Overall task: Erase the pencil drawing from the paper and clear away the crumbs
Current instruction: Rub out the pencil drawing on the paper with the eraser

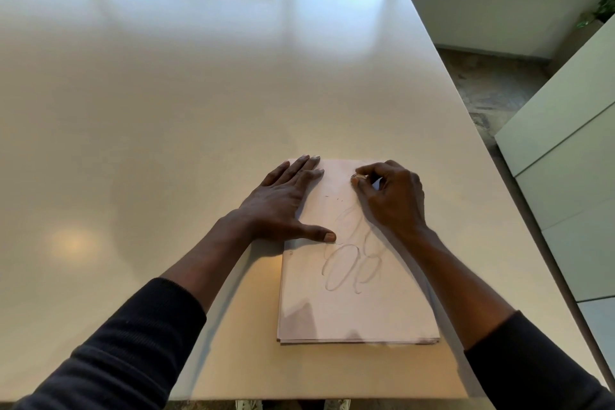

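left hand [283, 200] flat, fingers straight, pressing far left corner of paper [359, 309], which lies near right on table [166, 93]; right hand [392, 196] curled, pinching mostly hidden eraser [377, 184] at far right; drawing [349, 263] mid-sheet, crumbs [334, 198] beyond.

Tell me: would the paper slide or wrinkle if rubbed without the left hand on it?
Likely it would slide, since the table looks glossy. The paper looks thin, so it may wrinkle; the left hand lies flat on it.

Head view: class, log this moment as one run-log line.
left hand: flat, pressing paper | right hand: pinching likely eraser near sheet's far edge | pencil drawing: loops unerased | dark specks: on paper between hands
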{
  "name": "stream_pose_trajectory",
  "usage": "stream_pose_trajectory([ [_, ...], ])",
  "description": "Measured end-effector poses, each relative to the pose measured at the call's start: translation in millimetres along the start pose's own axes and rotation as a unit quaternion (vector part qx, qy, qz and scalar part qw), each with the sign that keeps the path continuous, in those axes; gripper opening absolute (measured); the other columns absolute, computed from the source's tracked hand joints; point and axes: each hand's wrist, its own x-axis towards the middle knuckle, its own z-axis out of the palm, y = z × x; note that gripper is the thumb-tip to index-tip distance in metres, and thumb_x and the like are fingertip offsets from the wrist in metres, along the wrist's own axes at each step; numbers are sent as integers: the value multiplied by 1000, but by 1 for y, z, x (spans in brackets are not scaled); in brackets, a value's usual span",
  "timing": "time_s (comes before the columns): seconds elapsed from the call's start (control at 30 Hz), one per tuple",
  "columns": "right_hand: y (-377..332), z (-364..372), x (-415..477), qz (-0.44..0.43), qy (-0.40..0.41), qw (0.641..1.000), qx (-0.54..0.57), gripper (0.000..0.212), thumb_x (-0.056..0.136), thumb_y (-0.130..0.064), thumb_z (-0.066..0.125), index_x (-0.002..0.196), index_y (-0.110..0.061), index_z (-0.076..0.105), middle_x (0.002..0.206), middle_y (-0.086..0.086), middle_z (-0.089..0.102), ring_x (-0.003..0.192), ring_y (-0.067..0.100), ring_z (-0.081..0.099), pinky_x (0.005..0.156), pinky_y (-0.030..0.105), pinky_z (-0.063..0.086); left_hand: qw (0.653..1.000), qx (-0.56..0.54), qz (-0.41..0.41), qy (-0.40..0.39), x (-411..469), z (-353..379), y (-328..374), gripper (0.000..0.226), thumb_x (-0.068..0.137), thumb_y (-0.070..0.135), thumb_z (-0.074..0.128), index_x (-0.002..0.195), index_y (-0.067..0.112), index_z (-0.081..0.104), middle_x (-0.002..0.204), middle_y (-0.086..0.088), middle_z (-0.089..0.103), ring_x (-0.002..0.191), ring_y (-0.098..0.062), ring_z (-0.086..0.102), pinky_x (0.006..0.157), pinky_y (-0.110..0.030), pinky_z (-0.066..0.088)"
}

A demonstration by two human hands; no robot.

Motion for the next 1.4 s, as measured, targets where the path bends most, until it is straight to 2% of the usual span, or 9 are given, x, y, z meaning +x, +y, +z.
stream_pose_trajectory([
  [0.07,-1,2,-3,-19,-12,1000,0,16,92,-32,83,106,-26,83,99,-6,76,84,14,70,75,35,59,1000,0,0,-3,0,0,0,133,73,91,65,171,27,2,176,16,-20,155,5,-29,128,-26,-20],
  [0.2,3,-1,10,28,8,999,-16,17,92,-36,80,107,-28,83,103,-6,78,91,17,73,79,38,60,1000,-3,0,-2,-1,-1,1,133,72,91,65,171,27,3,176,17,-20,156,5,-29,128,-26,-19],
  [0.37,-7,7,4,-24,-14,999,-22,18,94,-34,80,108,-24,83,103,-3,77,89,16,71,76,33,57,1000,-5,-1,-7,-1,-1,0,132,74,88,67,171,27,2,176,15,-20,156,3,-29,128,-26,-20],
  [0.5,-2,4,16,27,9,999,-26,18,94,-36,80,108,-26,83,105,-3,78,92,18,73,80,36,59,1000,-7,-3,-9,-1,-2,1,132,74,88,67,171,28,2,176,16,-21,154,5,-31,126,-24,-21],
  [0.63,-11,10,5,-32,-20,999,-25,18,95,-34,80,108,-22,83,101,-3,76,87,16,69,73,32,55,1000,-5,-4,-11,-1,-2,1,132,75,87,68,171,27,1,176,15,-22,156,2,-30,127,-25,-21],
  [0.8,-7,8,11,18,2,1000,-20,18,94,-36,79,108,-26,83,104,-4,76,91,17,71,78,34,55,1000,-5,-3,-7,0,0,0,133,73,90,66,171,27,1,176,16,-21,156,3,-30,130,-30,-18],
  [0.93,-12,13,1,-34,-20,999,-23,18,95,-35,80,108,-24,83,100,-6,75,87,12,67,73,30,52,1000,-5,-3,-8,1,0,-1,134,73,90,66,171,27,1,176,16,-22,155,4,-31,128,-27,-19],
  [1.07,-2,4,11,23,8,999,-33,19,95,-37,79,110,-27,83,105,-4,76,92,17,71,76,31,51,1000,-9,0,-2,0,0,-1,134,72,90,67,171,28,2,176,17,-20,153,6,-32,128,-25,-20],
  [1.4,8,-1,12,26,22,998,-60,19,96,-37,77,112,-27,82,107,-2,75,96,24,72,78,35,52,1000,-13,8,12,1,3,-4,135,70,91,67,171,28,2,176,19,-18,153,9,-30,125,-21,-21],
])
